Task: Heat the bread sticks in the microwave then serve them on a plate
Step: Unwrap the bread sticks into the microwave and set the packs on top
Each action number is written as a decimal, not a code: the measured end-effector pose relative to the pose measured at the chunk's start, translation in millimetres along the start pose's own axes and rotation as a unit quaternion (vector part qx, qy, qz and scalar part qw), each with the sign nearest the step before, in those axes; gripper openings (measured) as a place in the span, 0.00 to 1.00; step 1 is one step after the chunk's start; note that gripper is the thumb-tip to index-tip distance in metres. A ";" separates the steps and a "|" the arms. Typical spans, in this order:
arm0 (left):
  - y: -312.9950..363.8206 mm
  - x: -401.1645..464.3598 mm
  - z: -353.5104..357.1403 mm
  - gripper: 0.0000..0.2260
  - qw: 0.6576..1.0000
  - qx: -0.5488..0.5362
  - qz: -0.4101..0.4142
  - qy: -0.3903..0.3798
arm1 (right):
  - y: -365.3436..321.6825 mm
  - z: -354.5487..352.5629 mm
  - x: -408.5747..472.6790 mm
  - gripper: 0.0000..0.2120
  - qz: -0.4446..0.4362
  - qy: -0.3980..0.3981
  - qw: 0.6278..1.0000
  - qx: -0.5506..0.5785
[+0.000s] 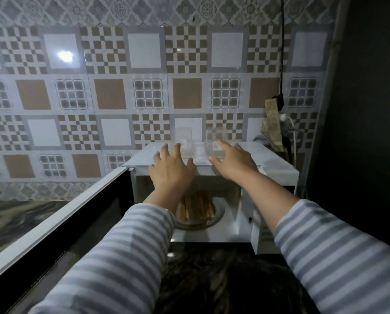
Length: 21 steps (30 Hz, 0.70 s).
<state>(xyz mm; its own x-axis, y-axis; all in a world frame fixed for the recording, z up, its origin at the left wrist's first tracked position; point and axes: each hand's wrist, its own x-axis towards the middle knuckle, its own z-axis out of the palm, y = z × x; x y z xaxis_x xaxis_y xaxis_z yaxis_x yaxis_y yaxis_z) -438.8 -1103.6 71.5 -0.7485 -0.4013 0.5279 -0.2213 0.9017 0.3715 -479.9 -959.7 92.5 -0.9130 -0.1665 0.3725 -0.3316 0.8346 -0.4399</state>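
Observation:
The white microwave (277,175) stands with its door (53,225) swung open to the left. Inside it, several golden bread sticks (196,207) lie on the glass turntable (219,211). My left hand (170,169) is raised with spread, straight fingers in front of the microwave's top edge and holds nothing. My right hand (232,162) reaches over the top with straight fingers, at the base of a clear plastic container (216,141); I cannot tell whether it touches it. A second clear container (185,141) stands just beyond my left fingertips.
A patterned tile wall (112,94) rises behind the microwave. A power strip with plugs and a black cable (280,105) hangs at the right. Dark marbled counter (15,223) lies to the left and in front. A dark wall (359,109) closes the right side.

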 end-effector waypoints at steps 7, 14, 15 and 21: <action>-19.6 -132.3 -25.9 0.22 0.998 0.014 -0.009 -0.055 | 18.1 13.1 -128.2 0.29 0.010 -0.096 0.995 0.027; -53.0 -241.0 -46.2 0.24 0.991 -0.012 -0.034 -0.130 | 15.3 31.8 -235.1 0.28 0.024 -0.156 0.988 -0.006; -57.8 -253.3 -48.6 0.24 0.989 -0.027 -0.041 -0.137 | 12.6 33.4 -248.2 0.28 0.027 -0.163 0.986 -0.010; -89.9 -321.3 -73.0 0.24 0.982 0.011 -0.038 -0.186 | -7.3 42.0 -328.9 0.26 0.059 -0.178 0.982 -0.008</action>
<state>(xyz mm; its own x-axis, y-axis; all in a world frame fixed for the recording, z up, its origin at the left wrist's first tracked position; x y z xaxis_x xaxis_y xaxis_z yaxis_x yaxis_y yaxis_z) -132.8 -1067.5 -75.7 -0.9051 -0.3847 0.1812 -0.2961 0.8760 0.3807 -187.2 -933.1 -61.1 -0.9712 -0.2380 0.0085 -0.2165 0.8673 -0.4483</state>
